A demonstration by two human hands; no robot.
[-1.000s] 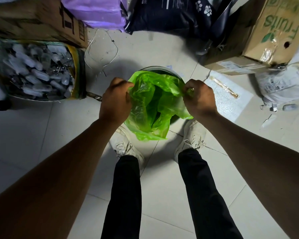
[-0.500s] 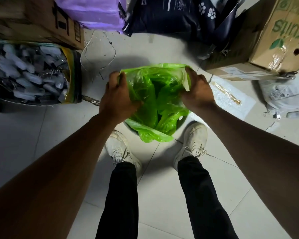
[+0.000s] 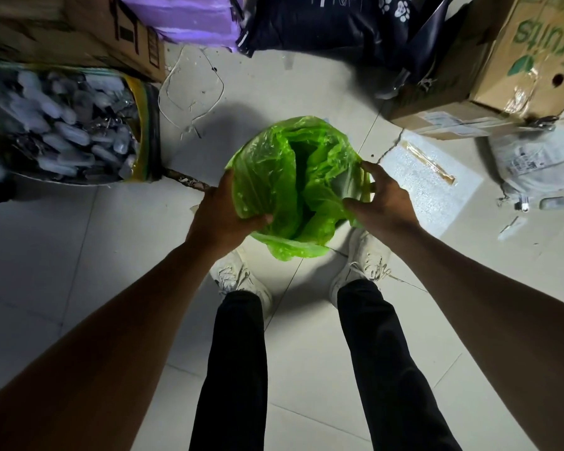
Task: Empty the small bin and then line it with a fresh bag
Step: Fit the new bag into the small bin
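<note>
A bright green plastic bag point(image 3: 287, 164) covers the small bin on the floor between my feet; the bin itself is almost wholly hidden under the plastic. The bag's mouth is spread wide, with a dark hollow in its middle, and a flap hangs down over the near side. My left hand point(image 3: 222, 213) grips the bag's left near edge, thumb pressed on the plastic. On the right edge, my right hand point(image 3: 380, 198) holds the bag with its fingers curled into the film.
A sack of clear bottles point(image 3: 62, 125) stands at the left, cardboard boxes point(image 3: 489, 70) at the right and back left. A dark pet-food bag point(image 3: 323, 24) and a purple pack point(image 3: 183, 17) lie behind. A foam sheet point(image 3: 427, 177) lies right of the bin.
The bag's mouth has been stretched wider and pulled down over the bin. Both hands have slid from the top edge to the near sides.
</note>
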